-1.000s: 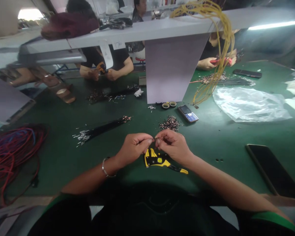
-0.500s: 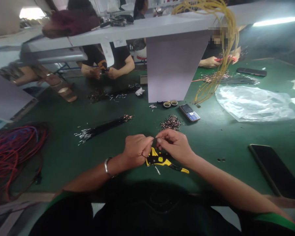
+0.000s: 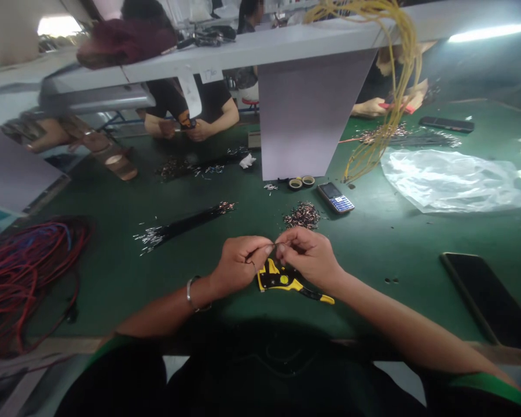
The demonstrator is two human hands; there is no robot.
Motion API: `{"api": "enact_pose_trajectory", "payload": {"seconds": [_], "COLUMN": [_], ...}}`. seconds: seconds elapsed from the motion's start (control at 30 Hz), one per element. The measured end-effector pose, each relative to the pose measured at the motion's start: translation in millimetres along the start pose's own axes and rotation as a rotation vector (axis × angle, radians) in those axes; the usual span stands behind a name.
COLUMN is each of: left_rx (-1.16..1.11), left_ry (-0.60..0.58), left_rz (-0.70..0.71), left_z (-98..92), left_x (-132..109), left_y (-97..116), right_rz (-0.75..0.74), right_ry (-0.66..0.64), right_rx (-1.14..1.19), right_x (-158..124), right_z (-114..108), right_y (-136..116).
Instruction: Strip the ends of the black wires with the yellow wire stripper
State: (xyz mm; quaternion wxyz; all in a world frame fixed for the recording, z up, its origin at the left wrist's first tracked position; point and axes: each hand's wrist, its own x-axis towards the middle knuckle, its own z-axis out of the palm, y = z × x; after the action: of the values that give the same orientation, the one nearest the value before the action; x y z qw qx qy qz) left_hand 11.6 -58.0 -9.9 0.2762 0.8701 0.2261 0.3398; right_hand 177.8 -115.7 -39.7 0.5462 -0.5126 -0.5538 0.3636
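Green matting on the counter (image 3: 108,289) spreads beneath the person's forearms. The left hand (image 3: 238,263) and right hand (image 3: 308,256) are together at the middle of the view, their fingertips (image 3: 267,249) meeting and pinching a thin wire (image 3: 274,245) that is too fine to make out in detail. A bangle (image 3: 193,293) circles the left wrist. Just below the hands, at 6 o'clock, a yellow-and-black wire stripper (image 3: 282,279) lies flat on the mat, untouched except that the left hand's fingers nearly overhang its jaws. At 12 o'clock sits a small heap of copper-coloured wire pieces (image 3: 303,215), with two rolls of tape (image 3: 300,182) and a keypad phone (image 3: 335,198) beyond it toward 1 o'clock. A bundle of black wires (image 3: 182,226) with bare silver ends lies at 10 o'clock, and a tangle of red and blue cable (image 3: 30,272) sits at 9 o'clock. A dark smartphone (image 3: 481,295) lies at 3 o'clock, and a clear plastic bag (image 3: 449,180) at 2 o'clock. Yellow wires (image 3: 386,98) hang from a raised shelf (image 3: 252,49) at 1 o'clock. Across the counter, a co-worker's hands (image 3: 198,131) work at 11 o'clock, and another co-worker's hand (image 3: 370,107) grips a red-handled tool at 1 o'clock.
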Motion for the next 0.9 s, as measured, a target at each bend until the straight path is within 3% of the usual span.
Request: {"api": "enact_pose_trajectory", "payload": {"seconds": [0.13, 0.37, 0.5, 0.6, 0.77, 0.9], "left_rx": [-0.014, 0.183, 0.195, 0.143, -0.106, -0.281], "left_ry": [0.016, 0.136, 0.138, 0.116, 0.038, 0.007], "left_rz": [-0.007, 0.318, 0.358, 0.245, -0.122, -0.296], "left_z": [-0.2, 13.3, 16.9, 13.2, 3.1, 0.9], "left_x": [-2, -7, -9, -7, -3, -2], "left_y": [1, -10, -14, -12, -5, -6], "right_rz": [0.039, -0.279, -0.328, -0.242, 0.031, 0.096], "right_ry": [-0.047, 0.067, 0.083, 0.071, -0.030, -0.072], "right_rx": [0.082, -0.296, -0.334, -0.254, 0.117, 0.278], "right_x": [1, 3, 4, 5, 5, 5], "right_z": [0, -1, -2, -2, -2, -1], "right_y": [1, 2, 5, 6, 1, -3]}}
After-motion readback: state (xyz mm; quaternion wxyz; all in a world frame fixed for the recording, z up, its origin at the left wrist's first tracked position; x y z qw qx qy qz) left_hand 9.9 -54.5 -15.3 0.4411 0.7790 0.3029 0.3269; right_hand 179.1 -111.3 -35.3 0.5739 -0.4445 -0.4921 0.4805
